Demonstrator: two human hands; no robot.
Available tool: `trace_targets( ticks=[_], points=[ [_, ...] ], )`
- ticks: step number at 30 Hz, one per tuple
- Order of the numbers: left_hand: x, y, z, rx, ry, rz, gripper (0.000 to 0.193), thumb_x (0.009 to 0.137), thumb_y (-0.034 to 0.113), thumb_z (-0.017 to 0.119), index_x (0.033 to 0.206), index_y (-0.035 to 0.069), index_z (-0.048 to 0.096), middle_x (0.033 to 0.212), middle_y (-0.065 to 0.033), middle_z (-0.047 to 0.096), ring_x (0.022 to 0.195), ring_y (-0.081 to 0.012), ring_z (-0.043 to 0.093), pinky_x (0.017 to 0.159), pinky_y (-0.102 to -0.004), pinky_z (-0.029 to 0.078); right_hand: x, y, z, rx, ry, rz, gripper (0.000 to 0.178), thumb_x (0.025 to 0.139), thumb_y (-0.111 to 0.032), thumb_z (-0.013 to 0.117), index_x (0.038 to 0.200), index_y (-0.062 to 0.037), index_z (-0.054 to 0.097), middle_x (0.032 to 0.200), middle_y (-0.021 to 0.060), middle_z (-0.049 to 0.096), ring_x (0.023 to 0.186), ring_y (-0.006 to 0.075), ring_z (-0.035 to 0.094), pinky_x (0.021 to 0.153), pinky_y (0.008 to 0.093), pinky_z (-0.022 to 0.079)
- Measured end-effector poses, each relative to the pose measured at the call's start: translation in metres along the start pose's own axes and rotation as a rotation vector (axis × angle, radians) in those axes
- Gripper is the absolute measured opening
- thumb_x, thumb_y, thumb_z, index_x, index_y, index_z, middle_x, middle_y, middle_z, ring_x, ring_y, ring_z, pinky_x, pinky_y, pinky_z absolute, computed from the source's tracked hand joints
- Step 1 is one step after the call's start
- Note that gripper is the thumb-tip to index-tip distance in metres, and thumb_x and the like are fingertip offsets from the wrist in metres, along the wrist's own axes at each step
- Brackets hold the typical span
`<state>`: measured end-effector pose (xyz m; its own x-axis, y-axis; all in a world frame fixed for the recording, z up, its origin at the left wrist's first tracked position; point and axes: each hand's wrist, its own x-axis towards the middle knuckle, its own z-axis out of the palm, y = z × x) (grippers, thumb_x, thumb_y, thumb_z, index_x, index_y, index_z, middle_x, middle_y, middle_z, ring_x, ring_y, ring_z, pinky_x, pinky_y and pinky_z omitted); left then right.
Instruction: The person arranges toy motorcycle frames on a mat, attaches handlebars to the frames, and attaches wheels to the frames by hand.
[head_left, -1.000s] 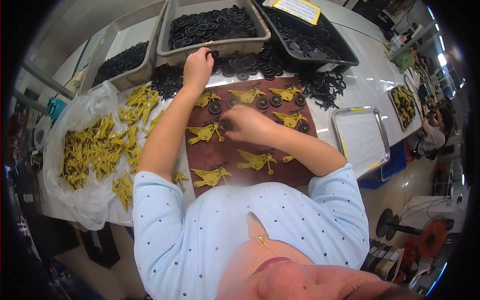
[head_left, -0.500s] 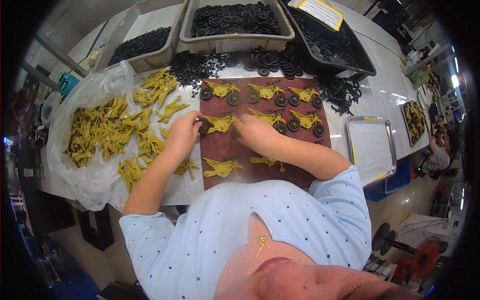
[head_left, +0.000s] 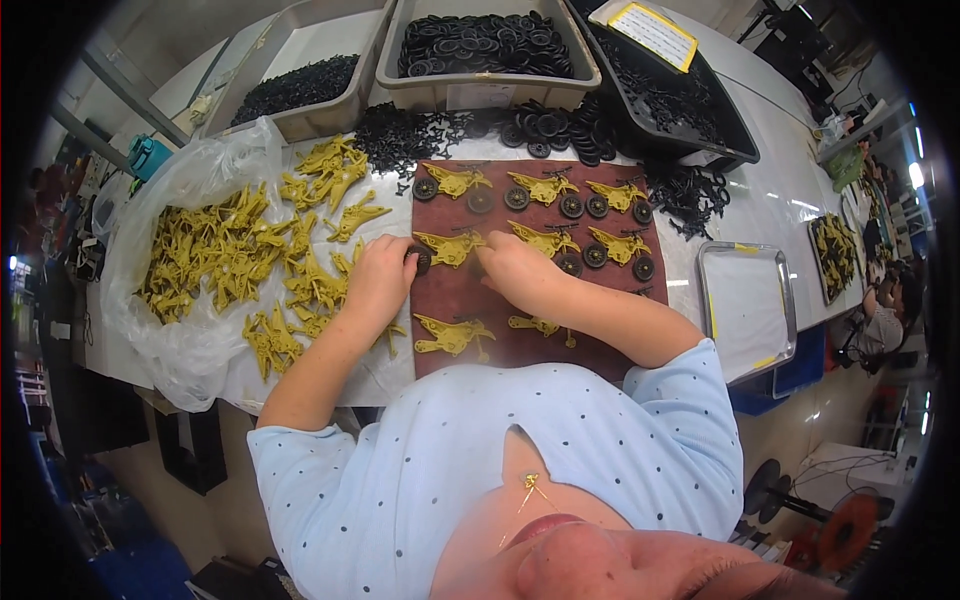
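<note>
Motorbike body (head_left: 447, 248), yellow, looks like moulded plastic w/ a knobbly, cut-out surface, lies flat on maroon mat (head_left: 440, 296) in middle row, leftmost spot, btwn the two hands. Long axis runs L–R across the mat; narrow fork end points to the person's R, tail to the L. Left hand (head_left: 382, 275) is at the tail end, fingertips narrowed on the rim of a black wheel (head_left: 421, 258) (round, ridged, matt). Right hand (head_left: 518, 268) has its fingers bunched close at the fork end; can't tell what, if anything, is btwn them. Other yellow bodies (head_left: 541, 188) on the mat lie roughly parallel, forks R too, those in top row w/ dark round wheels alongside. To the L, crinkled clear plastic bag (head_left: 185, 360) spills a jagged heap of yellow pcs (head_left: 215, 245). Beyond the mat: smooth-walled grey bin (head_left: 485, 92) of black discs, plus a loose pile of small, spiky black bits (head_left: 405, 138). Shiny round-cornered metal tray (head_left: 748, 300) sits off to the R.
</note>
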<state>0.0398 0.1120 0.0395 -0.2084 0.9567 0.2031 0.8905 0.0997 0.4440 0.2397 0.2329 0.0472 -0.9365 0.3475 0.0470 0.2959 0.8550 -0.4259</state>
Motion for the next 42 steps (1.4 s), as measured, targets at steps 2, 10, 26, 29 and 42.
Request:
trace_targets(
  ticks=[2,10,26,29,42],
  points=[
    [-0.003,0.002,-0.001,-0.026,-0.013,-0.007,0.027,0.079,0.011,0.065,0.103,-0.002,0.061,0.099,-0.0170,0.061,0.093,-0.0348,0.057,0.080,-0.0405,0.047,0.000,0.000,0.000,0.006,-0.001,-0.003,0.018,0.076,-0.008,0.065,0.084,0.0041,0.054,0.089,0.0200,0.053,0.087,0.0363,0.054,0.075,0.0422,0.046],
    [-0.008,0.005,0.001,-0.034,-0.028,0.097,0.042,0.068,0.007,0.075,0.105,-0.005,0.061,0.101,-0.0172,0.058,0.095,-0.0339,0.056,0.084,-0.0379,0.047,0.001,0.002,0.002,0.006,-0.003,0.001,0.019,0.076,-0.008,0.066,0.085,0.0044,0.055,0.089,0.0201,0.053,0.087,0.0362,0.054,0.076,0.0415,0.046],
    [-0.003,0.003,0.007,-0.111,0.038,0.095,0.042,0.062,0.006,0.078,0.097,-0.004,0.057,0.094,-0.0180,0.057,0.090,-0.0363,0.055,0.080,-0.0401,0.046,0.004,-0.008,0.002,0.043,-0.006,0.049,0.011,0.077,-0.008,0.062,0.081,0.0030,0.060,0.089,0.0197,0.056,0.090,0.0334,0.057,0.078,0.0383,0.048],
    [0.003,0.003,0.001,-0.106,-0.050,0.050,0.039,0.063,0.009,0.079,0.095,-0.003,0.058,0.093,-0.0169,0.058,0.089,-0.0352,0.056,0.077,-0.0381,0.047,0.006,-0.007,0.002,0.063,-0.018,0.025,0.021,0.076,-0.011,0.067,0.088,0.0038,0.057,0.090,0.0190,0.056,0.090,0.0361,0.055,0.078,0.0411,0.047],
    [0.154,0.001,0.028,0.028,0.065,0.153,0.021,0.073,0.011,0.066,0.093,0.004,0.068,0.090,-0.0175,0.064,0.089,-0.0346,0.061,0.080,-0.0401,0.049,0.093,0.154,-0.049,-0.361,0.561,0.383,0.036,0.076,-0.007,0.059,0.111,-0.0024,0.050,0.105,0.0215,0.050,0.096,0.0402,0.055,0.081,0.0460,0.050]
  ],
)
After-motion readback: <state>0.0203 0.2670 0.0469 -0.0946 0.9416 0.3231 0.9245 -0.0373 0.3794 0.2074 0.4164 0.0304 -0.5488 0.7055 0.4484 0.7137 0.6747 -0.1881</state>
